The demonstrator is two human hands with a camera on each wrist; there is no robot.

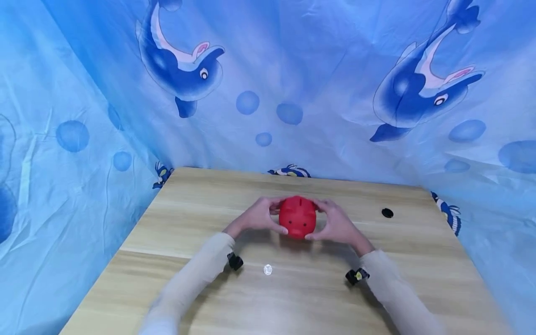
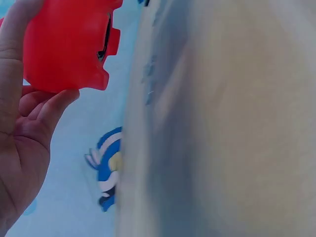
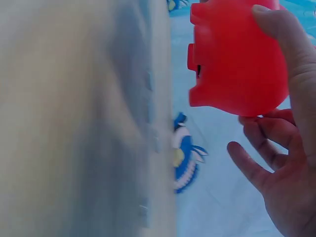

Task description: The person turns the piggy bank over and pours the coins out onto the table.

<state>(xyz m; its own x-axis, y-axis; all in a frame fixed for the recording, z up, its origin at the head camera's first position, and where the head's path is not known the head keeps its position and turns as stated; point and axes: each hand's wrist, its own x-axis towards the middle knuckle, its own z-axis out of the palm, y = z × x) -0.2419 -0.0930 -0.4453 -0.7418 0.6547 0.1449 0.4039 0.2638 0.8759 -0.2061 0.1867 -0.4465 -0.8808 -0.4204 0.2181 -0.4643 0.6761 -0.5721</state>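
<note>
A red piggy bank point(image 1: 297, 217) is held between two hands over the far half of the table, its face and eyes toward me and a coin slot on top. My left hand point(image 1: 260, 215) grips its left side, thumb at the front low edge and fingers behind. On the opposite side my right hand point(image 1: 338, 224) grips it likewise. In the left wrist view the underside of the piggy bank point(image 2: 69, 47) shows stubby feet and a dark opening. The right wrist view has the piggy bank point(image 3: 237, 59) raised off the tabletop, with the right thumb pressed on it.
A small silvery disc, like a coin point(image 1: 268, 270), lies on the wooden table point(image 1: 167, 218) between the forearms. Toward the far right is a black round piece point(image 1: 387, 213). Blue dolphin-printed cloth point(image 1: 326, 139) hangs behind the table and along both sides.
</note>
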